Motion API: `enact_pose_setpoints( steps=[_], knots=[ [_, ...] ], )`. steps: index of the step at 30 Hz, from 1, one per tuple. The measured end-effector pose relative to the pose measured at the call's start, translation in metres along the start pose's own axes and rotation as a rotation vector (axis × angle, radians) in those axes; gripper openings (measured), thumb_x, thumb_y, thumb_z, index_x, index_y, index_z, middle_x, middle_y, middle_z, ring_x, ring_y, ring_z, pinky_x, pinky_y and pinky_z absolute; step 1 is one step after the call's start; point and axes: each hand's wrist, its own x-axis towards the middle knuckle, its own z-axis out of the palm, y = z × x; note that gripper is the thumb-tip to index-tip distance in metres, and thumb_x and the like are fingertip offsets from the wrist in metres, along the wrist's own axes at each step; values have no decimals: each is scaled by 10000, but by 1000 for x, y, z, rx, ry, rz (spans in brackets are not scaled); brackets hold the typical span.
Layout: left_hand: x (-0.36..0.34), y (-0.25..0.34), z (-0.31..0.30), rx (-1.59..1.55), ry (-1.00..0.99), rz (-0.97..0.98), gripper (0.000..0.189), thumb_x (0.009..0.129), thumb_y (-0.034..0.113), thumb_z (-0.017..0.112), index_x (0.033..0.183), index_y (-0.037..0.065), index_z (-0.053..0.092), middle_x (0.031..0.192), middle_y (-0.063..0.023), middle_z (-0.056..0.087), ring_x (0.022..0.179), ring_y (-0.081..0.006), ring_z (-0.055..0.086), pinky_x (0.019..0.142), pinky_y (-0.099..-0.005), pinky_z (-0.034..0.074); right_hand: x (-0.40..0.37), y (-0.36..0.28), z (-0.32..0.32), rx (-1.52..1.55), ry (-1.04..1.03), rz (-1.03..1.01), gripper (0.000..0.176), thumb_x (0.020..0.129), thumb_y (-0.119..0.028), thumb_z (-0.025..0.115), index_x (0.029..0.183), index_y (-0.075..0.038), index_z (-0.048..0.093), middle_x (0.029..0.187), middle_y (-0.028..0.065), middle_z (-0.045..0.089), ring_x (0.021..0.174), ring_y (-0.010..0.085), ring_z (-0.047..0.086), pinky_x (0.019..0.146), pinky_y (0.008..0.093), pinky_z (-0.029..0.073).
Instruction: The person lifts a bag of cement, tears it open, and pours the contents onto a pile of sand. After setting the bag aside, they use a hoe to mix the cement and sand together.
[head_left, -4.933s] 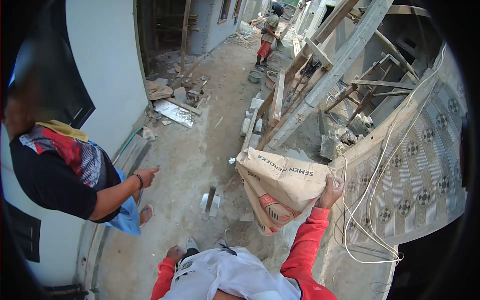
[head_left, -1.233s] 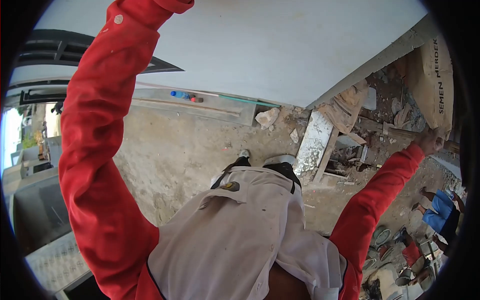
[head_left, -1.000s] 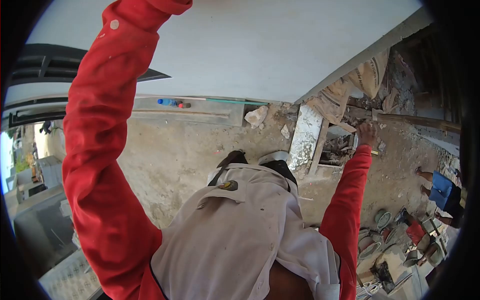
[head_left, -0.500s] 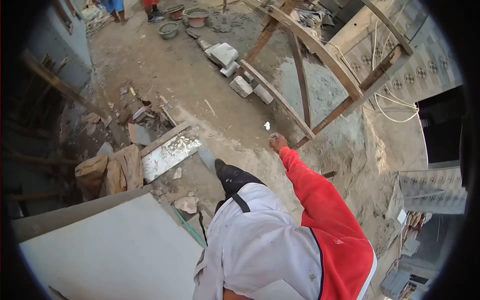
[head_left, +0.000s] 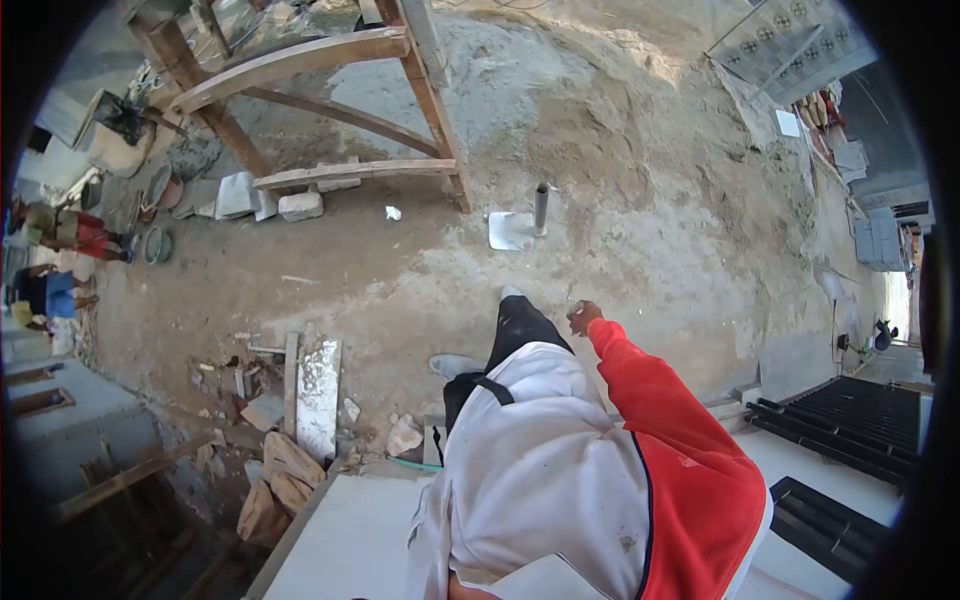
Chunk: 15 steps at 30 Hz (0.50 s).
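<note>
The right hand (head_left: 583, 317) hangs beside the dark trouser leg (head_left: 520, 325), its fingers looking loosely curled inward, though they are too small and blurred to tell whether they pinch anything; the left hand is out of view. Just beyond it, apart from the fingers, a short upright pipe (head_left: 540, 212) stands on the ground at the edge of a pale flat plate (head_left: 508, 232); whether the two are joined cannot be told. The pipe looks stiff and hard to break, probably moderately heavy, and its round shaft offers the surest hold, below the open top; the plate seems rigid, perhaps slippery and sharp along its rim. Farther off stand a wooden frame (head_left: 300, 62), pale blocks (head_left: 237, 195) and two people (head_left: 85, 233).
</note>
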Motion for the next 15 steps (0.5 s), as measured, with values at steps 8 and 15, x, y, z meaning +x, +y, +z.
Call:
enact_pose_setpoints(
  steps=[8, 15],
  knots=[
    [-413, 447, 97, -791, -1208, 1332, 645, 686, 304, 714, 1210, 40, 447, 1276, -220, 387, 1189, -363, 361, 994, -408, 304, 53, -12, -97, 372, -59, -507, 118, 814, -100, 562, 905, -25, 560, 670, 65, 586, 555, 129, 550, 556, 263, 456],
    [-634, 686, 145, -648, -1336, 1326, 696, 718, 455, 659, 1208, 6, 453, 1279, -236, 390, 1206, -339, 366, 999, -371, 307, 88, 149, -163, 770, 109, 7, 242, 803, -206, 582, 982, -51, 531, 682, 69, 597, 566, 126, 576, 465, 276, 467]
  ],
)
